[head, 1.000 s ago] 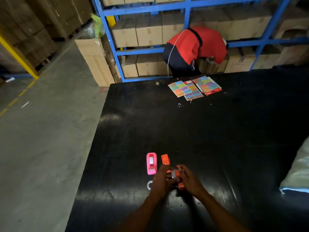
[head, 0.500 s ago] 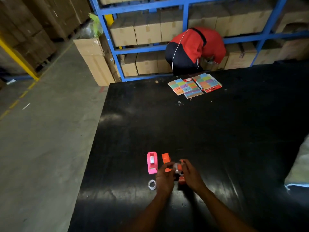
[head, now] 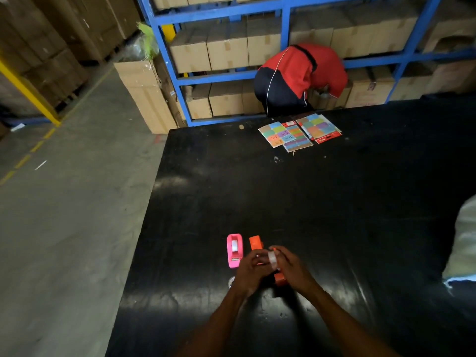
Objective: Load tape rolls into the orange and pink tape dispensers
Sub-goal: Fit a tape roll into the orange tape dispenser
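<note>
The pink tape dispenser stands on the black table near its front left, with a white tape roll seated in it. Just right of it lies the orange tape dispenser, its near end showing between my hands. My right hand pinches a clear tape roll over the orange dispenser. My left hand is curled around the dispenser's middle, touching the right hand. A second small tape roll lies flat on the table, mostly hidden behind my left wrist.
Colourful sticky-note cards lie at the table's far edge. A person in a red top bends at the blue shelving full of cartons. A white sack sits at the right edge. The table's left edge drops to concrete floor.
Both hands have shifted slightly and the clear roll now sits higher in my right fingers. My left hand has moved back over the loose roll on the table, covering most of it.
</note>
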Motion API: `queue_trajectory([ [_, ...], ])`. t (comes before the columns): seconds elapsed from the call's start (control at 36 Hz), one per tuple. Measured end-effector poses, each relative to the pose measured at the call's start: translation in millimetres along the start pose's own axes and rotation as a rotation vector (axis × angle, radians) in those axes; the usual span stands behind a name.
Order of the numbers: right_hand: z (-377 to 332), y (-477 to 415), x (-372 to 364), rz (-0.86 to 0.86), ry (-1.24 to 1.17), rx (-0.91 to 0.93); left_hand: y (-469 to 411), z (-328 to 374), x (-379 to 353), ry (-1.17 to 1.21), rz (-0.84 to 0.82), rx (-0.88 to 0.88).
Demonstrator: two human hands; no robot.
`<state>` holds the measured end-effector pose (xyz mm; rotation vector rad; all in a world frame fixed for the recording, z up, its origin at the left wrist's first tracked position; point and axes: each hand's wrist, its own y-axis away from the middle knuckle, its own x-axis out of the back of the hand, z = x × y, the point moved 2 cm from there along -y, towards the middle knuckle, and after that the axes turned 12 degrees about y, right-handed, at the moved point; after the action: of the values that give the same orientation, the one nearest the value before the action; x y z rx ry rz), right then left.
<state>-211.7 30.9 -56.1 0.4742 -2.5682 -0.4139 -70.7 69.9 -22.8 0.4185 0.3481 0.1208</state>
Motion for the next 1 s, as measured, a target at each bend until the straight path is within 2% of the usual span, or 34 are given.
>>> queue_trajectory([
  [0.14, -8, 4, -4, -0.031, -0.085, -0.087, -7, 2, 4, -0.014, -0.007, 0.006],
  [0.28, -3, -3, -2, 0.013, -0.141, -0.044, -17, 0, 8, -0.018, -0.044, 0.081],
  [0.39, 2, -8, 4, 0.036, -0.182, -0.074, -31, -2, 8, -0.023, 0.079, 0.106],
  [0.47, 7, -18, 7, 0.078, -0.199, -0.108, -45, -2, 13, -0.269, 0.245, 0.041],
  [0.53, 12, -25, 10, 0.091, -0.180, -0.115, -53, -2, 12, -0.451, 0.292, 0.033],
  [0.61, 16, -32, 16, 0.102, -0.092, -0.093, -66, -1, 6, -0.686, 0.297, 0.020],
  [0.81, 18, -44, 20, 0.116, -0.117, -0.102, -94, -7, -7, -1.039, 0.252, 0.129],
  [0.89, 18, -45, 23, 0.119, -0.142, -0.137, -99, -9, -10, -1.095, 0.233, 0.164],
  [1.0, 16, -47, 23, 0.112, -0.112, -0.150, -99, -11, -11, -1.088, 0.225, 0.112],
])
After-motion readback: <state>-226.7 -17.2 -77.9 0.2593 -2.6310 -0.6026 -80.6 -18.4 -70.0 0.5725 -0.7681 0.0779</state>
